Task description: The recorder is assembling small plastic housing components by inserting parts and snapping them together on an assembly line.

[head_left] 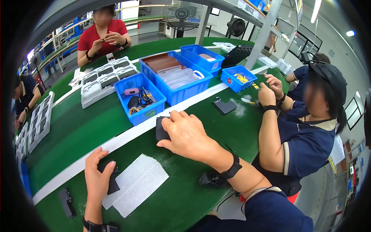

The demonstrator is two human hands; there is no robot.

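My left hand point(97, 176) rests on the green table and grips a small black flat part point(112, 181) beside a white foam sheet point(135, 183). My right hand point(185, 133) reaches forward and closes on another black flat part point(161, 129) lying at the white strip point(116, 142) that runs across the table. Both wrists wear black straps. A black tool point(208, 179) lies under my right forearm.
Blue bins point(140, 98) point(176, 75) point(238, 78) with small parts and stacked trays stand beyond the strip. White moulded trays point(104, 79) sit to the left. A co-worker's arm point(270, 127) is close on my right, another person sits across. A black part point(66, 201) lies near left.
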